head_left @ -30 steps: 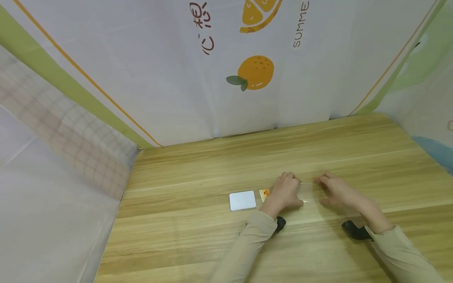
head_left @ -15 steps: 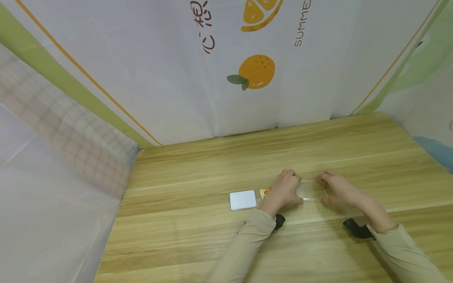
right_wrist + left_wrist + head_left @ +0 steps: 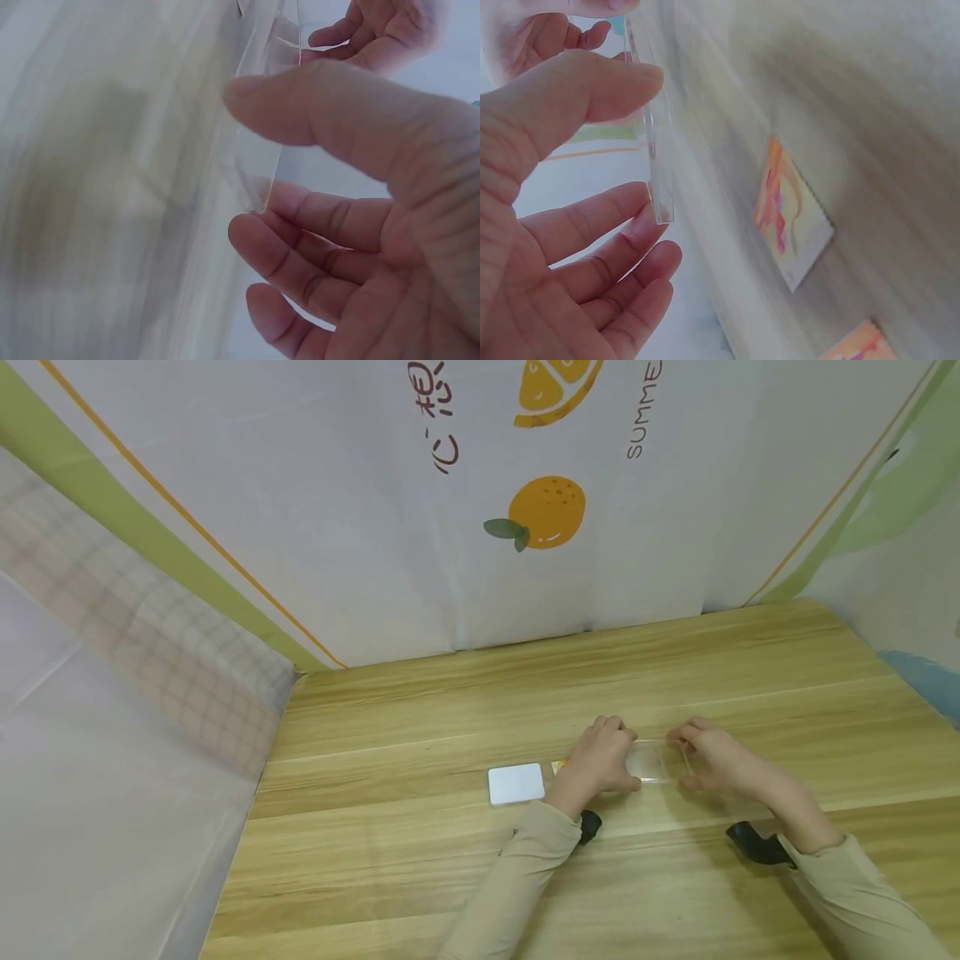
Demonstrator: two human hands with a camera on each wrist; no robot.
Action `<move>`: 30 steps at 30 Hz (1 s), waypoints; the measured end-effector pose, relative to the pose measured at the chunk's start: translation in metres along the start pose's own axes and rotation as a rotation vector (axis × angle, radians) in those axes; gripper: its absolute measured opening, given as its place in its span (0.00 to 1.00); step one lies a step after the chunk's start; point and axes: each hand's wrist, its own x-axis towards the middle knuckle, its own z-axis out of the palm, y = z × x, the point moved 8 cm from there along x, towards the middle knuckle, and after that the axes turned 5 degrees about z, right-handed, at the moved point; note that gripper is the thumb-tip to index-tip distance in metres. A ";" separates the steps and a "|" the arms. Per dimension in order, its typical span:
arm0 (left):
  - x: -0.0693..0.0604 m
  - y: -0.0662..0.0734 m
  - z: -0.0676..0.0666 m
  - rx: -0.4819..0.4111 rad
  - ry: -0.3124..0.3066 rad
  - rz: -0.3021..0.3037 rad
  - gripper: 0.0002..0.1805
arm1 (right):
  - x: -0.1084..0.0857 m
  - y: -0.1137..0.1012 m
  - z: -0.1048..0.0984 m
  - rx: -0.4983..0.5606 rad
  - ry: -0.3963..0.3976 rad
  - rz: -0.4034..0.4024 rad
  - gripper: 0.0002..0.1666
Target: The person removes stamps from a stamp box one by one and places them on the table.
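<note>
A clear, thin rectangular plastic case (image 3: 649, 762) spans the space between both hands, low over the table. My left hand (image 3: 602, 758) grips its left end, thumb on one long edge and fingers on the opposite one. The right end is pinched by my right hand (image 3: 718, 762), whose thumb lies over the clear plastic (image 3: 259, 165) in the right wrist view. Nothing can be made out inside the case. Beside the left hand a small stamp-like picture with a jagged edge (image 3: 791, 221) lies on the table; a second orange one (image 3: 864, 346) is partly cut off.
A white rounded rectangular block or box (image 3: 516, 784) lies on the wooden table (image 3: 390, 860), left of the left hand. Black straps or mounts (image 3: 757, 845) sit at both wrists. Printed curtains (image 3: 360, 527) hang behind and beside the table.
The hands stay in nearly the same place, with the fingers of my right hand closer on the case. A crosswise edge near its right end now shows clearly.
</note>
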 end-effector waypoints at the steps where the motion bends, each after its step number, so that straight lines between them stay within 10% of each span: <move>1: -0.001 0.000 -0.001 -0.001 0.001 0.001 0.33 | 0.000 0.000 0.000 0.001 -0.003 0.005 0.34; 12: -0.006 -0.005 -0.010 -0.045 0.030 0.003 0.34 | 0.001 -0.006 -0.005 0.006 -0.001 0.019 0.36; 30: -0.019 -0.020 -0.024 -0.449 0.142 0.073 0.34 | 0.001 -0.014 -0.018 0.031 0.098 -0.066 0.33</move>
